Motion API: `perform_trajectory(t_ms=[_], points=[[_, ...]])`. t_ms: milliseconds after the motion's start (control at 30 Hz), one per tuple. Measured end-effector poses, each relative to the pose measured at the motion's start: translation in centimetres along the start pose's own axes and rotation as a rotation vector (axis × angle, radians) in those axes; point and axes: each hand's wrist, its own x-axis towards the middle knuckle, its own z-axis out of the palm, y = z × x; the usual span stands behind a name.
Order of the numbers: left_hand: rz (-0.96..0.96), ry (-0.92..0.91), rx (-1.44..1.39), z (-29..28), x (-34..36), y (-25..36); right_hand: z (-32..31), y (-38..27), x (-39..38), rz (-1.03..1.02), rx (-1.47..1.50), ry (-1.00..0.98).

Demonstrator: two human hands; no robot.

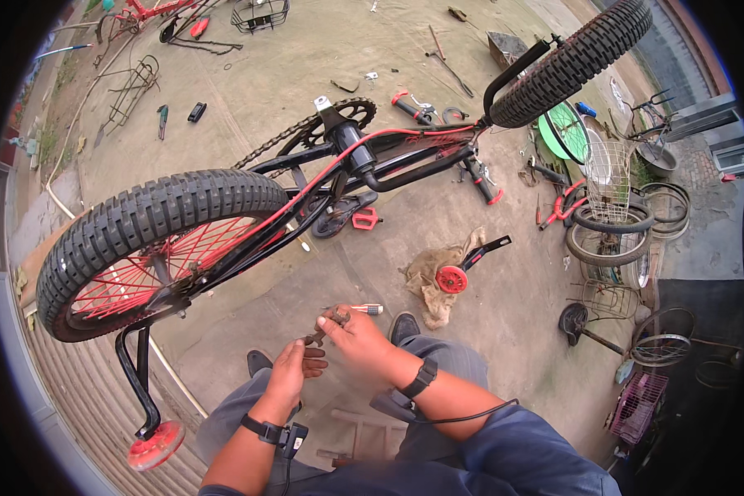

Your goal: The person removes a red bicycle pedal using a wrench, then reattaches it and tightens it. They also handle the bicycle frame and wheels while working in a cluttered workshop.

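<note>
My two hands are close together below the upside-down bicycle (355,153), between my knees. My right hand (357,337) is closed in a pinch around a small dark metal piece (315,337), whose exact kind I cannot make out. The left thumb and fingertips of my left hand (292,369) close on the piece's lower end. Just beyond my right hand shows a grey and black ribbed tool handle (370,309); whether it lies on the ground or is touched is hidden. A training wheel (157,446) on a black bracket is attached beside the rear wheel (165,248).
Another training wheel (452,279) rests on a tan cloth (426,269) ahead. A red pedal (366,218) lies under the frame. Handlebar grips, tools and a green-centred wheel (564,132) lie farther off. Loose wheels and wire baskets (608,178) crowd the right.
</note>
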Motion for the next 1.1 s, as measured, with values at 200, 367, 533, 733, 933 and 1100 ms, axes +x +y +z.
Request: perform_trajectory(t_ms=[200,367,533,733,933,1100], points=[[-0.232,-0.042,0.102,0.7,-10.1,-1.7,-4.7,-5.7,-5.4,0.250,-0.245,-0.196],[-0.191,-0.043,0.220,-1.4,-21.2,1.5,-8.4,-12.1,-9.5,0.234,-0.704,-0.172],[-0.173,0.048,0.163,-7.7,-30.7,6.6,-9.9,-18.0,-15.4,0.388,-0.836,-0.086],[-0.171,0.247,0.074,-18.5,-40.0,10.0,-7.2,-24.4,-20.4,0.778,-0.354,0.077],[-0.231,0.437,0.006,-23.9,-45.5,10.5,-1.8,-28.5,-19.9,0.740,-0.374,-0.013],[-0.187,0.480,-0.049,-23.3,-47.9,10.8,-0.3,-30.4,-18.5,0.699,-0.283,-0.062]])
